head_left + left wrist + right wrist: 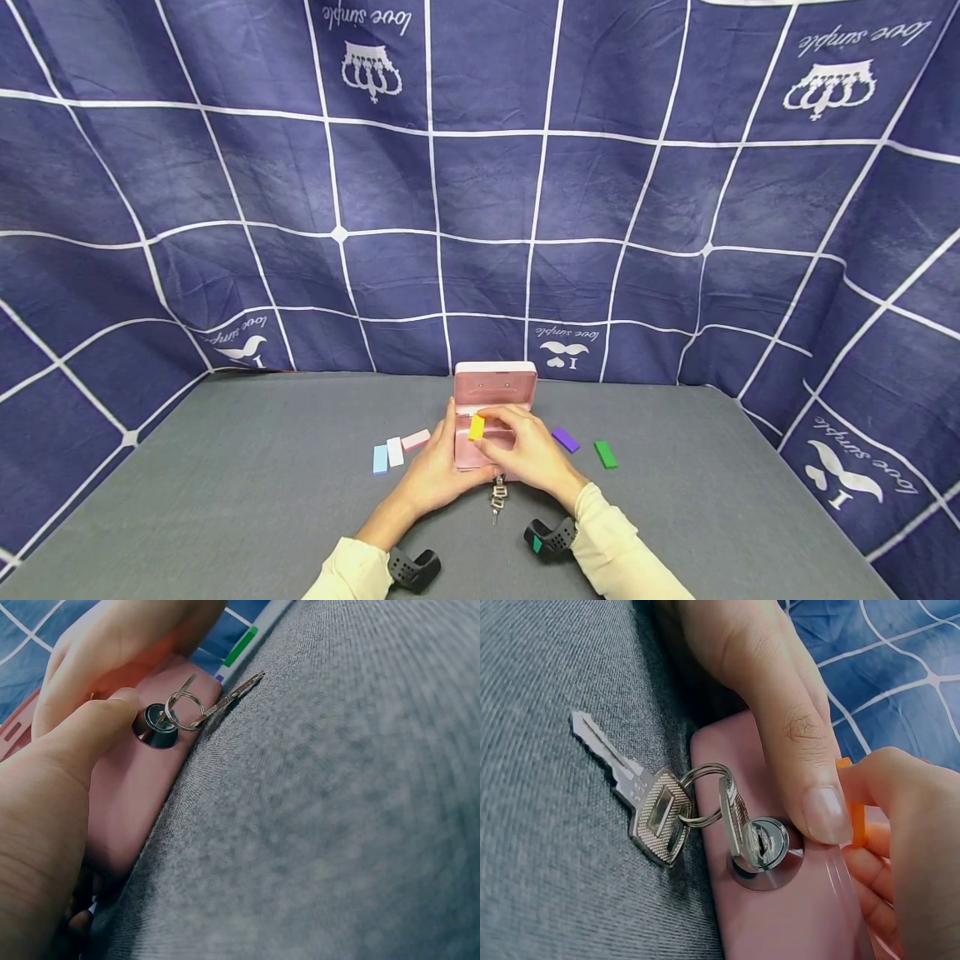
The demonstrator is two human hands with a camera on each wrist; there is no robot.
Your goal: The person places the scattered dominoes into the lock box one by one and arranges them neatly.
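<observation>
A small pink metal cash box [495,385] stands on the table with its lid raised. My left hand [439,472] grips the box, fingers along its left side and thumb over the front edge beside the lock [765,846]. Between thumb and fingers, my right hand [534,452] pinches a yellow block [476,427] over the box's opening. In the right wrist view that block looks orange and is partly hidden by fingers. Two keys [658,814] on a ring hang at the front; one is in the lock, the other lies on the cloth.
Light blue [380,459], white [395,452] and pink [416,440] blocks lie left of the box. Purple [566,440] and green [605,454] blocks lie to its right. A grey cloth [262,500] covers the table, and a blue checked curtain [480,183] hangs behind.
</observation>
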